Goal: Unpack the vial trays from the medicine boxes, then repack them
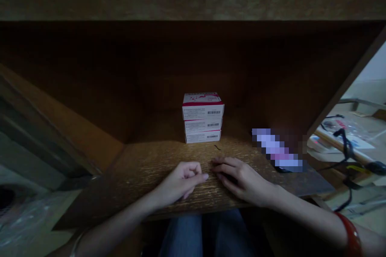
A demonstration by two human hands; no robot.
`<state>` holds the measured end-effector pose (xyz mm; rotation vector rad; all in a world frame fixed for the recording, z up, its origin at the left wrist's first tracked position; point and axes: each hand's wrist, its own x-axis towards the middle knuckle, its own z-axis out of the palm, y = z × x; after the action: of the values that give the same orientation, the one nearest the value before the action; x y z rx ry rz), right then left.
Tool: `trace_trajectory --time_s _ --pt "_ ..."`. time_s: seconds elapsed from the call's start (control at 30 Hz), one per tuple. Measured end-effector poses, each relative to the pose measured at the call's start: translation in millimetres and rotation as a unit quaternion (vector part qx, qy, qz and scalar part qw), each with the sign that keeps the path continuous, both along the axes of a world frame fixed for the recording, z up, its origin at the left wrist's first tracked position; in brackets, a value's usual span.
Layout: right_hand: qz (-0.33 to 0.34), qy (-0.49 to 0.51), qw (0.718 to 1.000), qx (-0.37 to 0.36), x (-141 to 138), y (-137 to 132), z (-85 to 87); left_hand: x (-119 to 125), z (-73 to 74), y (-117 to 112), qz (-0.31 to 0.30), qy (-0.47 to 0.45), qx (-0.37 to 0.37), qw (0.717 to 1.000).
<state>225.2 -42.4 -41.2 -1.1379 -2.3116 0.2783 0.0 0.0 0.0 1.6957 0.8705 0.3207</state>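
A stack of three white and pink-red cardboard boxes stands on the brown wooden shelf board, printed text and barcodes facing me. In front of it rests my left hand, its fingers curled in and its thumb pointing right, with nothing visible in its grasp. My right hand lies palm down on the board, fingers loosely stretched and the thumb apart from them, holding nothing. A small gap separates the two hands. Neither touches the boxes. Between the right fingertips and the stack lies a thin dark strand.
Right of my right hand lies a pixelated slab-shaped object, its details hidden. Wooden side walls and a thick upper shelf edge enclose the space. Beyond the right wall are black cables on a frame. Clear plastic lies at lower left.
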Motion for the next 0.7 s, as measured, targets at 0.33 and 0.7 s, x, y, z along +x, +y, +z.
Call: trace_trajectory --time_s 0.33,0.7 --pt "0.01 -0.007 1.0 0.008 3 -3 6.4 -3 2.0 -3 -0.017 -0.013 -0.02 1.0" --pt "0.023 -0.015 1.0 -0.001 7 -3 16.5 3 13.2 -6 -0.033 -0.002 -0.003 0.999"
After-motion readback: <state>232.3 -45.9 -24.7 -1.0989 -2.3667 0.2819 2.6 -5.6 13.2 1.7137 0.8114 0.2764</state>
